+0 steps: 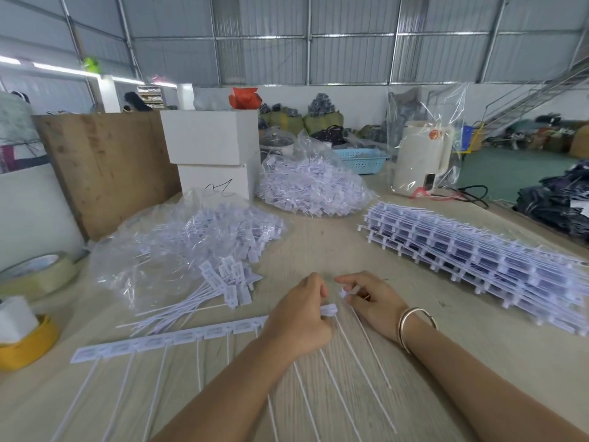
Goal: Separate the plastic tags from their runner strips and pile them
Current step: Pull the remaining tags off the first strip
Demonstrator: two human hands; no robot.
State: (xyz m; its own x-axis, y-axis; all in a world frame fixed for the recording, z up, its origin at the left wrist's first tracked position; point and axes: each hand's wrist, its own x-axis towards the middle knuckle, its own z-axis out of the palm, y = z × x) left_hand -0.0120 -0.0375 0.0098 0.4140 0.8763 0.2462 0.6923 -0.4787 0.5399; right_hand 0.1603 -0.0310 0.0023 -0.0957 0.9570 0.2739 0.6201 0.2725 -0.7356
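Step in hand: the left hand (298, 317) has its grip pinched on the end of the runner strip (169, 339); the right hand (366, 298) pinches one tag (343, 294), which seems just broken off.
Tags: the strip lies across the near counter (318, 237), its thin tails pointing toward the person.
Next move: probably to put this tag on the loose pile (220, 291) at the left, then grasp the next one.
Waiting stock: a stack of strips (478, 250) at the right.
Room: a warehouse with metal walls; bagged tags (312, 189), white boxes (210, 138), tape rolls (38, 272).
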